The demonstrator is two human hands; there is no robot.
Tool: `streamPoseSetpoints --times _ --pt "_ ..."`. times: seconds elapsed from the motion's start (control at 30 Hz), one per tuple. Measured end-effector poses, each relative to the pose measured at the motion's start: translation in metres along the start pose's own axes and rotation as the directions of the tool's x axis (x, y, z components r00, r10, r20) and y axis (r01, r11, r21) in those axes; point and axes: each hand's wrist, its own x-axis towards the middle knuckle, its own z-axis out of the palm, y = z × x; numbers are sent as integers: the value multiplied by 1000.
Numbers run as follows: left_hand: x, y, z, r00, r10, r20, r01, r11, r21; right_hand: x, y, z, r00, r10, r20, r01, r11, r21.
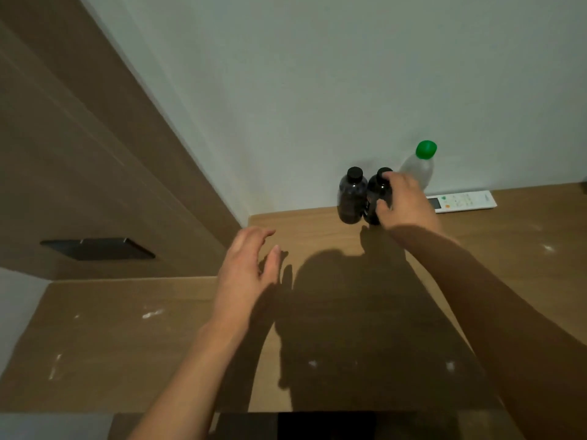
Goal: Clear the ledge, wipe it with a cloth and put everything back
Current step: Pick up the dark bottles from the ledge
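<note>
Two dark bottles with black caps stand side by side at the back of the wooden ledge (317,312), against the white wall. My right hand (405,201) grips the right dark bottle (374,195), thumb on its front and fingers round its neck. The left dark bottle (350,198) stands free beside it. Behind my right hand a clear bottle with a green cap (419,166) stands upright. A white remote control (463,201) lies flat by the wall to the right. My left hand (247,265) hovers over the ledge with fingers relaxed, holding nothing.
A wooden panel (79,154) rises on the left with a dark recessed handle (98,248). White dusty smudges (152,313) speckle the ledge surface. A dark object (317,427) sits at the bottom edge of the view.
</note>
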Motion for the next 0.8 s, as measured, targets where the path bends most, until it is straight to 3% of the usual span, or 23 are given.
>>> streamPoseSetpoints --times 0.13,0.27,0.4,0.57,0.8 --pt "38 -4 31 995 81 59 -78 996 -52 44 9 18 992 122 11 -121 989 -81" --pt "74 -2 60 986 138 92 -132 989 -68 62 22 38 997 54 -54 -61 988 -139" --pt "112 6 83 976 139 169 -119 985 -128 76 25 34 995 100 18 -96 984 -153" --pt "164 28 118 948 133 291 -131 991 -26 59 26 33 987 135 83 -122 982 -144" --pt "195 35 156 908 124 401 -180 978 106 25 40 31 968 248 43 -245 967 -74"
